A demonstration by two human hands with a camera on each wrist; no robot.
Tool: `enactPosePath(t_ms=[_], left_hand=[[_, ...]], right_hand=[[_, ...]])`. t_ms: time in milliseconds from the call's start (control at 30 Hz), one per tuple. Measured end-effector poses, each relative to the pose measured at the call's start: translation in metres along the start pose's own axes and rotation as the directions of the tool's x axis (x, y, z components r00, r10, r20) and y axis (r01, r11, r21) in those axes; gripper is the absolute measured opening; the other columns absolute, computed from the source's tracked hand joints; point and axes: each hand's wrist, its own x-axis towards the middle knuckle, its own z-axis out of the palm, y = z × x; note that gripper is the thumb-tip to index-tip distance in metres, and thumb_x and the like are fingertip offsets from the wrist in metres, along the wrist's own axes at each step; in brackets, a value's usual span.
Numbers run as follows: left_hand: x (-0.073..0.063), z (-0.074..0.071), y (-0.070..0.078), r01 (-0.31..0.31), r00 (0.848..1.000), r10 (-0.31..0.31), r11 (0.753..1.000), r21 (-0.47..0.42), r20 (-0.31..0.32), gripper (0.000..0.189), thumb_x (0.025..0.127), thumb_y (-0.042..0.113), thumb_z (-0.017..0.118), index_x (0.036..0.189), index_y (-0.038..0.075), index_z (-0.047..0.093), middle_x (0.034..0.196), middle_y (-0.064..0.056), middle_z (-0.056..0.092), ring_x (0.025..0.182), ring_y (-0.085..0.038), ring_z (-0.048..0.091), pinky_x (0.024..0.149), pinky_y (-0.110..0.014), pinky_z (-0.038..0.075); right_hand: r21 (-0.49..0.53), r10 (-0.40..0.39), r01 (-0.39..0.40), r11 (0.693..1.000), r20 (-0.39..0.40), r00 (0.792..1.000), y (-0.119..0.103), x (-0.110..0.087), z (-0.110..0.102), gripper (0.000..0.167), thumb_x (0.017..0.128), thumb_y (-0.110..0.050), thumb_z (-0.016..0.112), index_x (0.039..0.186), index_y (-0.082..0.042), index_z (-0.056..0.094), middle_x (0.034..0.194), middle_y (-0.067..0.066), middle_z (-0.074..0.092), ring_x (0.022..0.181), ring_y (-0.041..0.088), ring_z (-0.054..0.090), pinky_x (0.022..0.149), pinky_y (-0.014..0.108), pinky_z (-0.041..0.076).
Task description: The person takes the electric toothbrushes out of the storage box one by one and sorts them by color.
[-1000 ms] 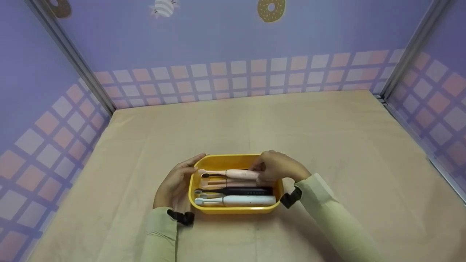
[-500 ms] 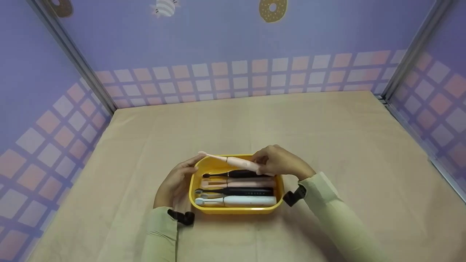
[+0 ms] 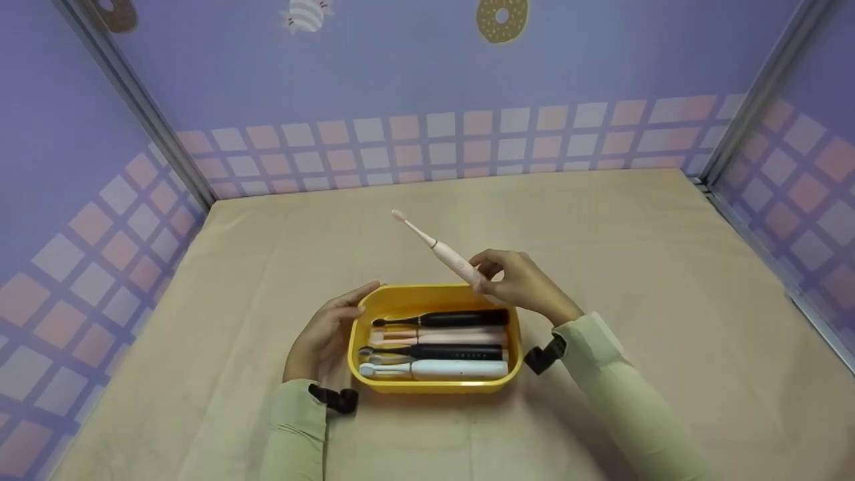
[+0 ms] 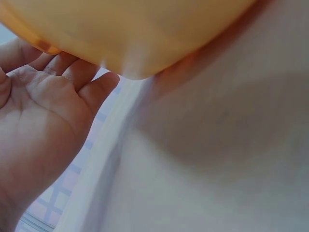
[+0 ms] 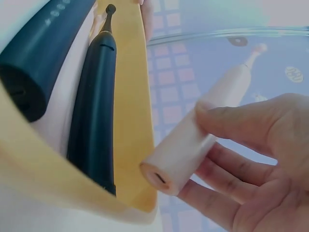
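Observation:
My right hand (image 3: 528, 280) pinches a pale pink electric toothbrush (image 3: 454, 262) low on its handle, thumb on one side and fingers on the other. It tilts up over the far rim of a yellow bin (image 3: 434, 386), brush head up and to the left. In the right wrist view, the base of this toothbrush (image 5: 166, 166) faces the camera beside the bin wall. My left hand (image 3: 324, 334) holds the bin at its left end, thumb at the rim and fingers along the outside. Inside lie a black toothbrush (image 3: 464, 318), a pink one (image 3: 461, 336), another black one (image 3: 457, 351) and a white one (image 3: 457, 368).
The bin stands on a table with a beige cloth (image 3: 601, 234). Purple walls (image 3: 401, 67) with pink and white checks enclose the back and both sides. Metal posts (image 3: 755, 93) stand at the back corners.
My right hand has lifted the pink toothbrush out of the bin, tilting its head upward and away; the black toothbrush under it now shows. My left hand has stayed at the bin.

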Motion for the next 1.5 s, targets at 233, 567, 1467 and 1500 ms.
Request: enactPosePath(t_ms=[233,567,1467,1500], left_hand=[[-0.001,0.0,0.001,-0.005,1.0,0.005,1.0,-0.013,-0.005,0.056,0.098,0.004,0.04,0.152,0.006,0.027,0.151,-0.007,0.04,0.126,-0.016,0.052,0.104,-0.03,0.045],[-0.001,0.003,0.0,0.01,0.999,-0.012,0.999,-0.042,-0.038,0.055,0.097,0.004,0.042,0.151,0.007,0.031,0.15,-0.007,0.041,0.126,-0.017,0.053,0.105,-0.031,0.045],[-0.001,0.002,0.0,0.006,0.999,-0.005,1.0,0.017,-0.034,0.055,0.097,0.005,0.042,0.151,0.01,0.032,0.153,-0.009,0.035,0.129,-0.02,0.049,0.107,-0.032,0.043],[-0.001,0.003,0.0,0.006,0.999,-0.006,1.0,0.02,-0.033,0.055,0.097,0.005,0.042,0.151,0.01,0.032,0.154,-0.009,0.035,0.13,-0.02,0.049,0.107,-0.032,0.042]], right_hand=[[0.072,0.002,0.005,0.997,-0.09,0.996,0.009,0.005,-0.002,0.033,0.085,-0.006,0.07,0.117,-0.001,0.062,0.099,0.014,0.07,0.093,0.025,0.065,0.088,0.047,0.052],[0.164,-0.034,0.065,0.984,-0.186,0.982,0.029,0.017,0.001,0.039,0.086,-0.004,0.069,0.124,0.001,0.059,0.106,0.018,0.067,0.1,0.028,0.064,0.088,0.042,0.053],[0.264,0.009,0.026,0.964,-0.132,0.991,0.076,0.048,0.007,0.038,0.087,-0.005,0.068,0.123,-0.002,0.058,0.119,0.015,0.063,0.113,0.03,0.06,0.101,0.045,0.047],[0.265,0.014,0.022,0.964,-0.134,0.991,0.077,0.048,0.007,0.037,0.087,-0.005,0.068,0.123,-0.002,0.058,0.119,0.016,0.063,0.113,0.03,0.06,0.102,0.045,0.047]])
